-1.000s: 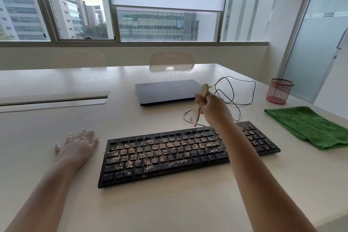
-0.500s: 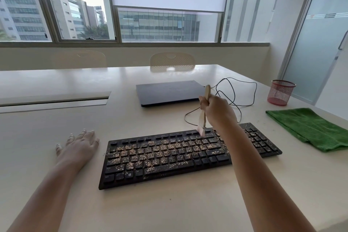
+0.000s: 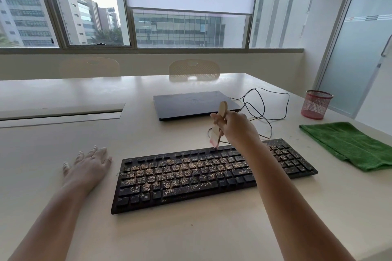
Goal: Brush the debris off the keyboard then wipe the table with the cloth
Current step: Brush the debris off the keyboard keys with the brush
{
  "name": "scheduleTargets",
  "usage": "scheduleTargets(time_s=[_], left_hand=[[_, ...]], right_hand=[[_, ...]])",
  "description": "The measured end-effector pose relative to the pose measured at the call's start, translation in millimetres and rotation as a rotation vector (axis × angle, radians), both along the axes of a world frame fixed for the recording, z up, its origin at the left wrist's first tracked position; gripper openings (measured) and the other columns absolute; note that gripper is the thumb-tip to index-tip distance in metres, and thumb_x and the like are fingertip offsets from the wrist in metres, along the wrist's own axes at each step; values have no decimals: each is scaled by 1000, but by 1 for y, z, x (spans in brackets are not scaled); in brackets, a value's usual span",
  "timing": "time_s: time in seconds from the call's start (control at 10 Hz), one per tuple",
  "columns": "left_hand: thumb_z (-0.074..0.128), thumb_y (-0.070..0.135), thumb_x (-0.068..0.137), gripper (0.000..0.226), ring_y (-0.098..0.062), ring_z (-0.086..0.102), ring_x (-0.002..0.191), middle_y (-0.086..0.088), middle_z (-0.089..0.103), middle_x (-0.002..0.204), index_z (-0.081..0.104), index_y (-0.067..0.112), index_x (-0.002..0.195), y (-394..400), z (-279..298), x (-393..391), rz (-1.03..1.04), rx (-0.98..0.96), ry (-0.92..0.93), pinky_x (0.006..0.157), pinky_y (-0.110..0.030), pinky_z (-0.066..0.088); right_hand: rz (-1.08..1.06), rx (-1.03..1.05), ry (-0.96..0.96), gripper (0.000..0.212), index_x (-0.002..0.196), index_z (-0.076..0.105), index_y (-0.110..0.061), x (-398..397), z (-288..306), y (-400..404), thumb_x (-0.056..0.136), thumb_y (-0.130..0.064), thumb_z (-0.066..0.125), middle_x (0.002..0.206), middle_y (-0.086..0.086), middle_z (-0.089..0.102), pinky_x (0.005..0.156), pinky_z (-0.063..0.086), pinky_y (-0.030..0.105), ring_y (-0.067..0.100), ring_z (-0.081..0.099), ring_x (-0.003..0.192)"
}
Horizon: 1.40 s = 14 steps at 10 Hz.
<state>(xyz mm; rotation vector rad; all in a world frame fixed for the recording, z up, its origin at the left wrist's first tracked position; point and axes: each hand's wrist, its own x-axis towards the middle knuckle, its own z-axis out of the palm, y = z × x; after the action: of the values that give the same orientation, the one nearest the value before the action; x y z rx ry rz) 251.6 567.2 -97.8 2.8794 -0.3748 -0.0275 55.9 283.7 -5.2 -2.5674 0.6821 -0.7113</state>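
A black keyboard [image 3: 191, 178] lies on the white table [image 3: 191, 237], its keys sprinkled with tan crumbs. My right hand [image 3: 235, 128] grips a small wooden-handled brush [image 3: 218, 127] with pink bristles. The bristle tip hangs just over the keyboard's top row, right of centre. My forearm crosses the right part of the keyboard and hides some keys. My left hand [image 3: 88, 164] rests flat on the table, fingers spread, just left of the keyboard. A folded green cloth [image 3: 347, 144] lies to the right of the keyboard.
A closed dark laptop [image 3: 195, 104] sits behind the keyboard, with a looped black cable [image 3: 265, 110] to its right. A red mesh cup [image 3: 316, 105] stands at the far right. Two chair backs show beyond the far edge. A cable slot [image 3: 61, 112] is set in the table's left.
My right hand has lowered the brush from above the table behind the keyboard down to the keyboard's top row. The left hand has stayed put.
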Motion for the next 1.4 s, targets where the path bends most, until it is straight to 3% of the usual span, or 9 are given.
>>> scheduleTargets(time_s=[0.1, 0.3, 0.5, 0.8, 1.0, 1.1, 1.2, 1.3, 1.4], left_hand=[[24, 48, 99, 54, -20, 4, 147, 9, 7, 158, 18, 31, 149, 0, 0, -1, 4, 4, 0, 116, -49, 4], [25, 47, 99, 54, -21, 5, 147, 8, 8, 158, 18, 30, 149, 0, 2, -2, 1, 1, -7, 116, -49, 5], [24, 47, 99, 54, -22, 5, 146, 8, 9, 158, 18, 30, 149, -2, 2, -3, 0, 6, -7, 116, -49, 5], [23, 47, 99, 54, -21, 4, 147, 8, 8, 158, 18, 29, 150, -1, 2, -3, 1, -1, -5, 117, -49, 4], [24, 47, 99, 54, -21, 4, 147, 8, 7, 158, 18, 29, 150, -1, 3, -3, 0, -5, -8, 116, -48, 4], [24, 48, 99, 54, -21, 5, 147, 8, 8, 158, 19, 29, 150, -1, 2, -2, 1, -3, -5, 116, -48, 4], [24, 48, 99, 54, -21, 5, 147, 8, 8, 158, 19, 29, 149, -2, 1, -2, 2, -4, -5, 116, -48, 4], [24, 48, 99, 54, -21, 5, 146, 8, 9, 158, 20, 29, 149, -1, 1, -1, 2, -6, -9, 116, -48, 4], [24, 48, 99, 54, -21, 5, 146, 8, 9, 158, 21, 29, 149, -1, 1, -1, 3, -11, -11, 116, -48, 4]], right_hand=[[-36, 27, -26, 42, 99, 64, -9, -2, 4, -4, 98, -42, 38, 72, 4, 66, 59, 49, 29, 19, 64, 65], [148, 137, -38, 30, 95, 66, -16, 2, 3, 7, 96, -39, 46, 62, -6, 62, 55, 51, 30, 9, 54, 49], [61, 100, -69, 37, 93, 66, -9, -2, 4, -1, 97, -39, 43, 62, -4, 59, 43, 37, 16, -2, 47, 42], [-1, 61, -14, 36, 100, 63, -12, -3, 1, -7, 96, -41, 43, 73, 2, 65, 64, 52, 33, 15, 60, 62], [159, 93, 29, 33, 105, 62, -15, -3, 4, 1, 96, -42, 44, 75, -3, 65, 56, 47, 30, 10, 52, 55], [14, 40, 118, 36, 104, 61, -16, -9, 4, -14, 97, -44, 40, 77, -4, 64, 50, 38, 24, 6, 49, 54], [-127, 45, 148, 37, 107, 59, -19, -16, 5, -29, 97, -46, 37, 84, -2, 66, 57, 39, 25, 11, 55, 64], [-322, 37, 149, 38, 112, 58, -19, -19, 2, -47, 98, -46, 35, 99, 4, 67, 68, 41, 30, 22, 62, 90], [-337, 64, 109, 38, 112, 58, -18, -17, 2, -49, 98, -45, 35, 100, 5, 67, 68, 41, 30, 23, 61, 89]])
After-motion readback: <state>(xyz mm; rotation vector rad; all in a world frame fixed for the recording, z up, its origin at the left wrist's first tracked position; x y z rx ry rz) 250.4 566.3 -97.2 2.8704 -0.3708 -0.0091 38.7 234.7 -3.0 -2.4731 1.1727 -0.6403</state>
